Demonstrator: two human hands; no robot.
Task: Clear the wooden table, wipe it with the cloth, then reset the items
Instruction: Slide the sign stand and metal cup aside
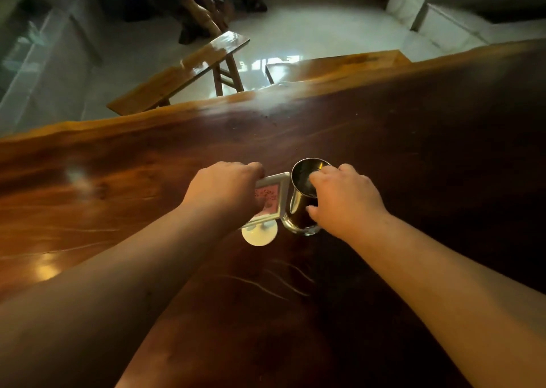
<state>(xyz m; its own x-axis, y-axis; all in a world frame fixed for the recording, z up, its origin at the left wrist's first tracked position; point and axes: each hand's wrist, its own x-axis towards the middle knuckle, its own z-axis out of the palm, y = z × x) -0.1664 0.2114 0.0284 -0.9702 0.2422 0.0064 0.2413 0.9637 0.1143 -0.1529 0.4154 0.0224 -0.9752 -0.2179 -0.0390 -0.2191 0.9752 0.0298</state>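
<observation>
A white-framed sign holder [270, 198] with a pink card stands on a round white foot in the middle of the dark wooden table [413, 139]. My left hand [227, 191] grips its top edge from the left. Right beside it stands a shiny metal cup [300, 192] with a handle on its near side. My right hand [344, 200] is closed over the cup's rim, fingers on the far edge and thumb against the near wall. No cloth is in view.
A wooden bench [183, 74] stands on the pale floor beyond the table's far edge, and a second bench [339, 62] lies along that edge to the right. The table's live edge runs diagonally from left to upper right.
</observation>
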